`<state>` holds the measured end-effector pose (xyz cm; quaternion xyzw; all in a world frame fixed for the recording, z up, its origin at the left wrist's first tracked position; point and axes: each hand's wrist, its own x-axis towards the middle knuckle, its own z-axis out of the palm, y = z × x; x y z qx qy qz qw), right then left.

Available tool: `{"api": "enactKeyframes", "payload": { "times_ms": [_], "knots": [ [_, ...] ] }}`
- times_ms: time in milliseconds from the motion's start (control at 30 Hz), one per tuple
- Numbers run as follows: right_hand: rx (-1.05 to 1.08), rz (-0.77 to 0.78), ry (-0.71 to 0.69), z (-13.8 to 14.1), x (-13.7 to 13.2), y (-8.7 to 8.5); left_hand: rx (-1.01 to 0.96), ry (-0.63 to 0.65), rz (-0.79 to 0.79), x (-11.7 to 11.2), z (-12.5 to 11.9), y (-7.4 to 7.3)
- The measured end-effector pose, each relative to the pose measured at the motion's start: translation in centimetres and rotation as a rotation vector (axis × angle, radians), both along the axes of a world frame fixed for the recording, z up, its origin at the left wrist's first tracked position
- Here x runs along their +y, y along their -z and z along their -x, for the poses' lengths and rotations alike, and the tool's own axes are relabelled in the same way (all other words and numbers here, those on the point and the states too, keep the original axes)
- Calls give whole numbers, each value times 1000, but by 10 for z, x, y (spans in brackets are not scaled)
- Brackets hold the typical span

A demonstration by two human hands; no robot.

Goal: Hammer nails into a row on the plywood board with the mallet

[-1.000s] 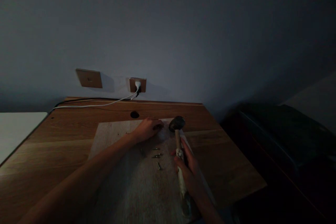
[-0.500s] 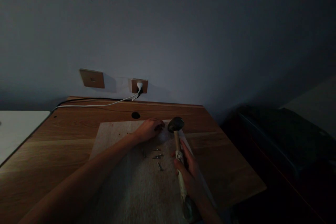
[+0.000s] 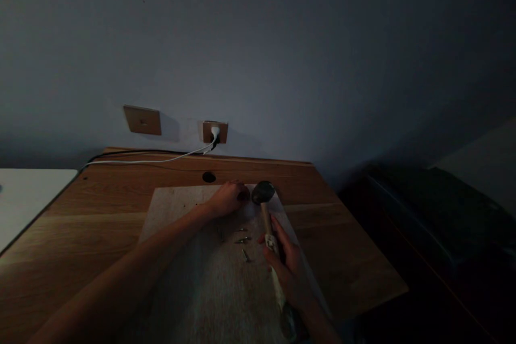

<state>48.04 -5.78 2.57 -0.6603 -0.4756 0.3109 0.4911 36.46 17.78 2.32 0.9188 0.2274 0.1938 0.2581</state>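
Observation:
My right hand [image 3: 284,258] is wrapped round the handle of a mallet [image 3: 271,242] with a dark, rounded head. The mallet's head is close beside the fingertips of my left hand [image 3: 229,197], near the far edge of a pale wooden board [image 3: 209,290]. The left fingers are curled together, and what they pinch, if anything, is hidden in shadow. Several metal screws [image 3: 243,240] lie loose on the board between my two hands; one screw [image 3: 245,255] lies closer to me.
The board rests on a wooden desk [image 3: 342,258] with a round cable hole [image 3: 208,177]. Behind, white and black cables [image 3: 161,161] run to a wall socket [image 3: 215,132]. A white surface [image 3: 32,199] adjoins at left; a dark bulky object [image 3: 435,215] stands at right.
The mallet's head has shifted a little left, nearer my left fingers, as my right hand tilted it. My left hand stays in nearly the same place.

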Motion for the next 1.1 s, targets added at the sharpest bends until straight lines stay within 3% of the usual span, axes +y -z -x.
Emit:
{"api": "enactKeyframes", "payload": {
  "times_ms": [833,1100],
  "knots": [
    [-38,-28,-17,-1,-1,0,6,0,38,-1,2,-2],
    [22,-25,51,-2,-3,2,-7,-38,38,-3,2,-7]
  ]
}}
